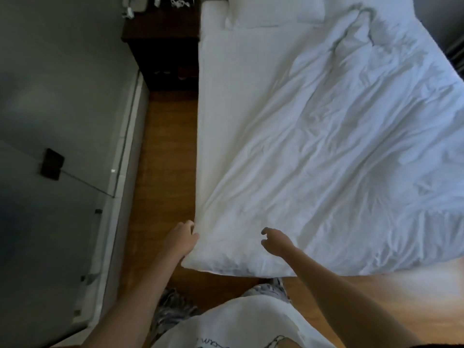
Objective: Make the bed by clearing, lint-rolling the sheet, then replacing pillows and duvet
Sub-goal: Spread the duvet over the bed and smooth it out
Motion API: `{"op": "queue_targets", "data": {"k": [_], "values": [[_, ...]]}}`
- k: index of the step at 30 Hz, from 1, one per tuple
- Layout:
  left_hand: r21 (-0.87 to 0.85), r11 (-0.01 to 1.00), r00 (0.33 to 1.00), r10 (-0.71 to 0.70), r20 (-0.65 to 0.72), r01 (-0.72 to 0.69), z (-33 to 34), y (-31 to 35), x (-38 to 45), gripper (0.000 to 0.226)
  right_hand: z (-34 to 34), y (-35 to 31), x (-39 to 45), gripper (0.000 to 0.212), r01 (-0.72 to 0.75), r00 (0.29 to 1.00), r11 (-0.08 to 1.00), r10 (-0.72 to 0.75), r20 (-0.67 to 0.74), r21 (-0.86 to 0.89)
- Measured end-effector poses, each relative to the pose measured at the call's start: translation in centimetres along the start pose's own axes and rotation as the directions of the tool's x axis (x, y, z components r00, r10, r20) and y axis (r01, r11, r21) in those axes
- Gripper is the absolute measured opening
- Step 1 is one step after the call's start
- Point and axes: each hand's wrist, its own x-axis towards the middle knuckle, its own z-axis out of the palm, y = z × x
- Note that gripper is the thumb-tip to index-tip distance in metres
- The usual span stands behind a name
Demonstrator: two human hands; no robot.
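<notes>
A white, wrinkled duvet (pixel 339 151) lies slanted across the bed, its near left corner hanging over the foot end. The bare white sheet (pixel 233 101) shows along the bed's left side. A white pillow (pixel 273 11) sits at the head. My left hand (pixel 182 237) touches the duvet's left corner edge; whether its fingers grip the fabric is hidden. My right hand (pixel 275 241) hovers just above the duvet near the foot edge, fingers loosely curled and holding nothing.
A dark wooden nightstand (pixel 163 46) with cables on top stands left of the bed's head. A narrow strip of wooden floor (pixel 163 172) runs between the bed and a grey wall with a glass panel (pixel 62 121).
</notes>
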Motion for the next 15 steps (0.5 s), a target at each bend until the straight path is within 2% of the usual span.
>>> {"op": "queue_targets", "data": {"k": [4, 9, 12, 15], "values": [[-0.073, 0.992, 0.995, 0.100, 0.011, -0.099, -3.9, -10.2, 1.4, 0.046, 3.4, -9.9, 1.0, 0.041, 0.017, 0.997, 0.996, -0.010, -0.079, 0.086], [-0.110, 0.991, 0.997, 0.074, 0.024, -0.071, -9.4, -23.2, 0.6, 0.041, 7.0, -21.5, -0.2, 0.042, 0.024, 0.996, 0.993, -0.014, -0.088, 0.119], [-0.087, 0.994, 0.997, 0.071, 0.007, -0.070, -13.8, -27.2, 3.5, 0.039, 7.2, -26.5, 0.0, 0.041, 0.042, 0.991, 0.987, -0.021, -0.135, 0.154], [-0.092, 0.989, 0.993, 0.110, -0.046, -0.114, -17.8, -27.6, 7.8, 0.037, 6.1, -29.7, 1.6, 0.040, 0.026, 0.984, 0.978, 0.011, -0.178, 0.205]]}}
